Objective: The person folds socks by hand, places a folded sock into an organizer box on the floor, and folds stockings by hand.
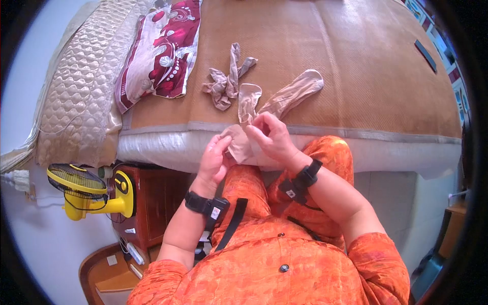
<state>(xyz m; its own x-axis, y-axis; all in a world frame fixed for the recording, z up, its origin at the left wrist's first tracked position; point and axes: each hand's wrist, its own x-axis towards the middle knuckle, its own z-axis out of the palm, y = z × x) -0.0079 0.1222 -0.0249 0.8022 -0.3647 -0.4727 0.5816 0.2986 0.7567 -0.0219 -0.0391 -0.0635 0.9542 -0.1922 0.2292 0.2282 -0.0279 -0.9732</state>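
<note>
A beige sock [240,145] hangs between my two hands at the bed's near edge. My left hand [214,160] is closed on its left side, with the thumb on top of the cloth. My right hand [275,138] pinches at the upper right of the same cloth, though the fingertips partly hide what they grip. Just beyond them another beige sock [249,99] lies on the mat, its near end close to my right fingers. A long beige sock [297,92] stretches out to the right. Farther left is a crumpled bundle of beige socks [223,84].
A woven brown mat [366,66] covers the bed. On the left lie a maroon patterned pillow [165,53] and a quilted cover [86,76]. A yellow fan [84,190] stands by a reddish-brown cabinet [157,203]. A dark flat object [425,56] rests at the far right.
</note>
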